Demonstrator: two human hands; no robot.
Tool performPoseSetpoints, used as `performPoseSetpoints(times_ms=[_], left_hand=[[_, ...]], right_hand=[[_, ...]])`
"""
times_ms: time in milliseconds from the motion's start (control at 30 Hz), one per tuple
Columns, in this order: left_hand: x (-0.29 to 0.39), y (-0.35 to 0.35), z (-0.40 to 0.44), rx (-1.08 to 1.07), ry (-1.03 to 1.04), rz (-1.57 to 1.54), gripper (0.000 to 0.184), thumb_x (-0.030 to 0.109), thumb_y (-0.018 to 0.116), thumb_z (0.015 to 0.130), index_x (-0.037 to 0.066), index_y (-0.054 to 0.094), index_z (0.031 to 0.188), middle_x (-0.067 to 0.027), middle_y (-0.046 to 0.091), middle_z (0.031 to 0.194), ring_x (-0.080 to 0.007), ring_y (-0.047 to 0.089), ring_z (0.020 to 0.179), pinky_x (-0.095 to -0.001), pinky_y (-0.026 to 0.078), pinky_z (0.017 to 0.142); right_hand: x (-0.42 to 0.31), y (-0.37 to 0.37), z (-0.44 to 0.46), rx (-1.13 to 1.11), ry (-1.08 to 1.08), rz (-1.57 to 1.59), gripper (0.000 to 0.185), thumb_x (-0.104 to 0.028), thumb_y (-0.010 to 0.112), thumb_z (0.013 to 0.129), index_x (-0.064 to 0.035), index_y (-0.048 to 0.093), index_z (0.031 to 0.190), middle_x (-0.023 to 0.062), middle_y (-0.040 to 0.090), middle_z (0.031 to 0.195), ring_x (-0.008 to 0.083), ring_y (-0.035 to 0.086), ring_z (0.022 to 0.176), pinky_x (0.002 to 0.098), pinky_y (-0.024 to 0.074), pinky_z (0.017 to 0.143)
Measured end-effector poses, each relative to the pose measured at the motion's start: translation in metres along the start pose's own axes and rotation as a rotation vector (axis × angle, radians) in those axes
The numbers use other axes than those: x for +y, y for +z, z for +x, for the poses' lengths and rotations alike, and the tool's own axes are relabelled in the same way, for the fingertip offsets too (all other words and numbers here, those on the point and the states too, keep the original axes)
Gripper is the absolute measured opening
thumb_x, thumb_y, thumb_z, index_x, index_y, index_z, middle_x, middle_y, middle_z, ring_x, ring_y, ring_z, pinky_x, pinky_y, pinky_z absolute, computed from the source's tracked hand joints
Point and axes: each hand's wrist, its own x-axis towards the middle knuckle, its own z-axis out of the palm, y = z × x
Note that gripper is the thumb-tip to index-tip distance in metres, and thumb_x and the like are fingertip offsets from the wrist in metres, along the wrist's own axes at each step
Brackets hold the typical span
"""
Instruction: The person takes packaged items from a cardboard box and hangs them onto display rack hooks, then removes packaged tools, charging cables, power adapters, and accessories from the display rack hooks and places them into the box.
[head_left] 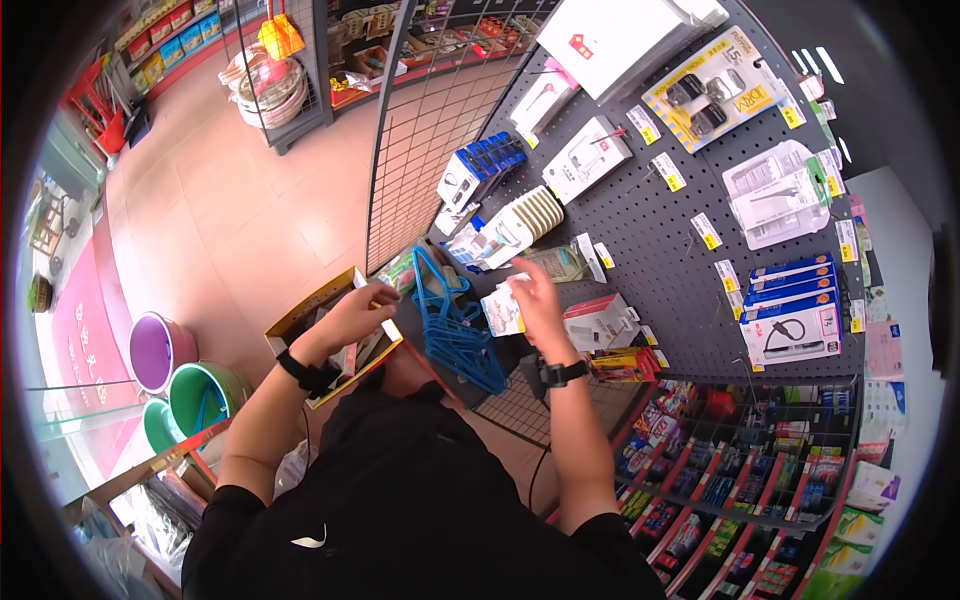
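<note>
My right hand [538,305] is closed on a small white package [505,306] with a coloured print, in front of the dark pegboard [660,240]. My left hand [358,315] holds nothing, its fingers apart and slightly curled, above a yellow-edged open box [318,292] that has some packages inside. Between my hands hangs a bundle of blue hangers [455,325]. Just right of my right hand a white and red box [600,322] hangs on the board, and a clear-wrapped packet [560,262] is behind the hand.
A wire grid panel [410,130] rises beyond the hangers. Priced packages, such as the blue and white boxes [790,325], stick out from the board. Shelves of small packets [730,470] are at the lower right. Purple [155,355] and green [200,395] tubs stand at the left.
</note>
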Motion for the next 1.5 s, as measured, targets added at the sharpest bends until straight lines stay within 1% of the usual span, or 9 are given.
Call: performPoseSetpoints(times_ms=[167, 333, 567, 633, 700, 967, 1167, 1300, 1500], left_hand=[[0.074, 0.018, 0.039, -0.044, 0.174, 0.026, 0.035, 0.017, 0.060, 0.090, -0.001, 0.057, 0.121, -0.0097, 0.064, 0.104, -0.0165, 0.060, 0.096, -0.0297, 0.049, 0.084], [0.126, 0.038, 0.076, -0.082, 0.427, 0.120, 0.035, 0.019, 0.058, 0.091, 0.000, 0.057, 0.120, -0.0146, 0.065, 0.107, -0.0222, 0.062, 0.100, -0.0335, 0.050, 0.086], [0.173, 0.058, 0.082, -0.095, 0.443, 0.199, 0.032, 0.018, 0.060, 0.091, 0.002, 0.056, 0.118, -0.0117, 0.065, 0.099, -0.0194, 0.063, 0.092, -0.0320, 0.052, 0.079], [0.172, 0.061, 0.089, -0.073, 0.486, 0.219, 0.032, 0.018, 0.060, 0.091, 0.002, 0.056, 0.119, -0.0116, 0.065, 0.100, -0.0187, 0.063, 0.091, -0.0315, 0.053, 0.075], [0.175, 0.063, 0.091, -0.069, 0.433, 0.199, 0.034, 0.020, 0.061, 0.089, 0.002, 0.057, 0.118, -0.0142, 0.066, 0.100, -0.0263, 0.065, 0.095, -0.0364, 0.052, 0.084], [0.157, 0.057, 0.114, -0.044, 0.391, 0.183, 0.035, 0.019, 0.059, 0.089, 0.004, 0.057, 0.120, -0.0149, 0.066, 0.105, -0.0261, 0.064, 0.101, -0.0359, 0.051, 0.086], [0.158, 0.054, 0.125, -0.014, 0.411, 0.203, 0.039, 0.019, 0.060, 0.089, 0.002, 0.054, 0.122, -0.0168, 0.063, 0.111, -0.0255, 0.062, 0.105, -0.0357, 0.050, 0.090], [0.167, 0.059, 0.128, 0.202, 0.517, 0.259, 0.048, 0.019, 0.063, 0.089, 0.000, 0.048, 0.130, -0.0170, 0.058, 0.118, -0.0248, 0.058, 0.109, -0.0351, 0.049, 0.088], [0.168, 0.066, 0.146, 0.312, 0.547, 0.219, 0.055, 0.019, 0.065, 0.089, 0.001, 0.044, 0.137, -0.0183, 0.057, 0.120, -0.0266, 0.056, 0.113, -0.0370, 0.048, 0.091]], right_hand=[[-0.082, -0.057, 0.034, 0.328, 0.049, 0.151, 0.040, -0.011, 0.060, 0.093, -0.0039, 0.051, 0.132, 0.0036, 0.059, 0.121, 0.0081, 0.059, 0.091, 0.0242, 0.0487, 0.076], [-0.118, -0.071, 0.053, 0.317, -0.017, 0.169, 0.050, -0.012, 0.061, 0.093, -0.0036, 0.043, 0.138, 0.0075, 0.047, 0.139, 0.0138, 0.056, 0.105, 0.0281, 0.0480, 0.081], [-0.111, -0.076, 0.095, 0.358, -0.101, 0.128, 0.053, -0.013, 0.064, 0.091, -0.0026, 0.042, 0.139, 0.0086, 0.048, 0.140, 0.0140, 0.061, 0.096, 0.0273, 0.0497, 0.073], [-0.111, -0.074, 0.103, 0.360, -0.092, 0.064, 0.056, -0.012, 0.065, 0.090, -0.0018, 0.041, 0.139, 0.0085, 0.051, 0.136, 0.0141, 0.063, 0.091, 0.0262, 0.0497, 0.067], [-0.096, -0.075, 0.119, 0.403, -0.118, 0.028, 0.054, -0.012, 0.067, 0.089, -0.0014, 0.043, 0.136, 0.0076, 0.056, 0.131, 0.0138, 0.065, 0.090, 0.0255, 0.0493, 0.065], [-0.063, -0.082, 0.151, 0.504, -0.229, -0.128, 0.031, -0.015, 0.069, 0.089, -0.0019, 0.057, 0.115, 0.0037, 0.066, 0.105, 0.0089, 0.061, 0.077, 0.0229, 0.0478, 0.055], [-0.084, -0.071, 0.128, 0.338, -0.188, 0.166, 0.025, -0.016, 0.066, 0.093, -0.0019, 0.057, 0.110, 0.0038, 0.065, 0.097, 0.0085, 0.059, 0.073, 0.0235, 0.0502, 0.061], [-0.095, -0.071, 0.111, 0.281, -0.095, 0.306, 0.025, -0.014, 0.065, 0.093, -0.0010, 0.056, 0.113, 0.0047, 0.065, 0.098, 0.0083, 0.059, 0.076, 0.0242, 0.0497, 0.064], [-0.121, -0.053, 0.089, 0.102, -0.219, 0.277, 0.029, -0.007, 0.067, 0.089, 0.0021, 0.054, 0.114, 0.0061, 0.064, 0.099, 0.0073, 0.060, 0.074, 0.0222, 0.0497, 0.068]])
